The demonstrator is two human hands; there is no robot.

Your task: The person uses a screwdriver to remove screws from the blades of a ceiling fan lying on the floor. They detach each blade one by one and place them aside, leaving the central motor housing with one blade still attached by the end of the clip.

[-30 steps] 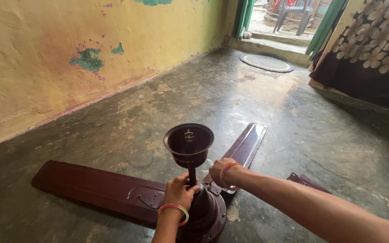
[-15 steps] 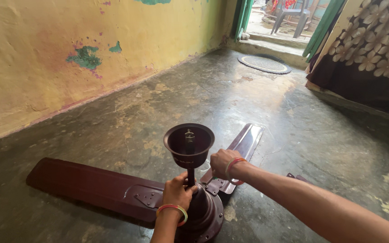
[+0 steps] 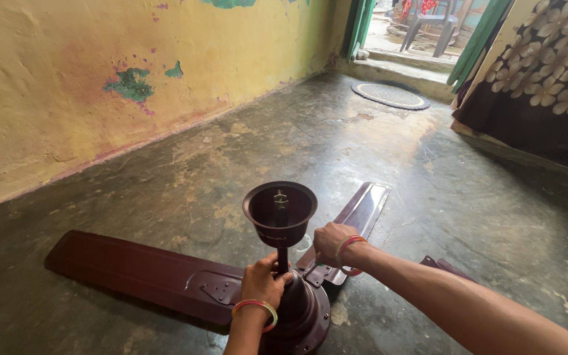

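The left hand (image 3: 262, 284) wraps tight around the fan rod (image 3: 282, 258). The right hand (image 3: 329, 240) looks closed on the blade bracket (image 3: 315, 273), maybe tightening; next needs a steady twist.

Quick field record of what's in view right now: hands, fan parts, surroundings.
left hand: wrapped around the down rod, just above the motor housing
right hand: closed at the base of the far blade; what it grips is hidden
canopy cup: upright on the rod, open side up
near blade: flat on the floor, pointing left
wall: yellow, paint peeling
round mat: by the doorway
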